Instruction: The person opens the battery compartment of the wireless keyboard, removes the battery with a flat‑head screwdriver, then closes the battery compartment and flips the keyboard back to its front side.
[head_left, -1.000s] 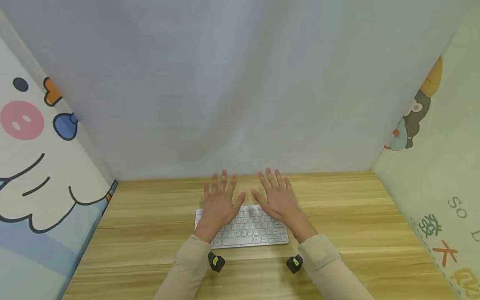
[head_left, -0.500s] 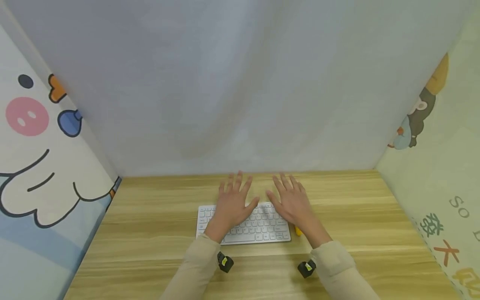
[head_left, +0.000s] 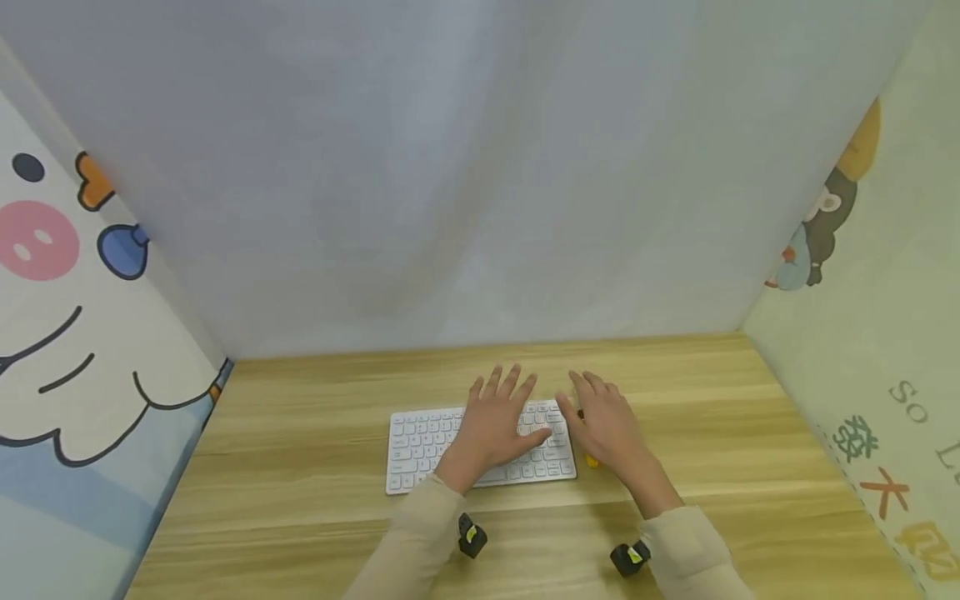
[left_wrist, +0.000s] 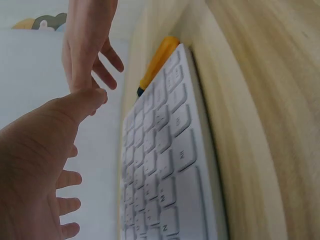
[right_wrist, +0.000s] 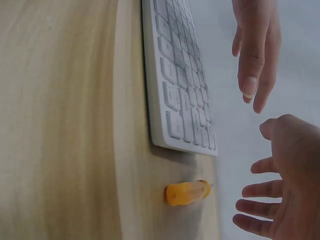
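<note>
The person's left hand [head_left: 495, 427] hovers over the keyboard [head_left: 420, 442], fingers straight and spread, while the right hand [head_left: 609, 429] hangs over the yellow-handled tool [right_wrist: 186, 193], its fingers slightly apart and holding nothing. The keyboard lies flat on the wooden surface [head_left: 300, 467], with the tool just off its right end. Neither thing is gripped or lifted, so I'd judge no handling is under way, though whether it's all ahead or finished I can't tell.
</note>
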